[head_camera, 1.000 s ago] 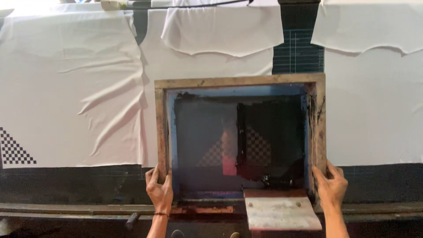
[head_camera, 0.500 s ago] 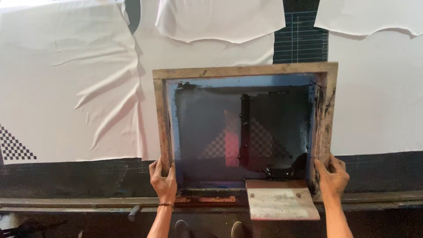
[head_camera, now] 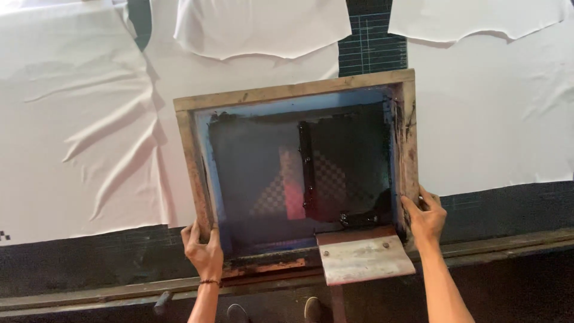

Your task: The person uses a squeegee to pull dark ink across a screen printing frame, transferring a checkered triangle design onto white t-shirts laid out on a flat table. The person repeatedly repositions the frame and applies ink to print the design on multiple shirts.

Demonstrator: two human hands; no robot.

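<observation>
A wooden screen-printing frame (head_camera: 287, 93) with blue tape and a dark inked mesh is lifted and tilted over the long table. My left hand (head_camera: 203, 254) grips its near left corner. My right hand (head_camera: 426, 219) grips its near right side. A squeegee with a wooden handle (head_camera: 363, 257) rests inside the frame at its near right edge. A checkered pattern and a red patch show through the mesh (head_camera: 311, 185).
White fabric pieces (head_camera: 84, 131) lie flat along the dark table (head_camera: 502, 209), left, right (head_camera: 496, 119) and behind the frame. A metal rail (head_camera: 95, 293) runs along the near edge. Shoes (head_camera: 236, 312) show below.
The frame has shifted to the right along the table with both hands on it and now tilts slightly. The checkered print at the far left has almost left the view.
</observation>
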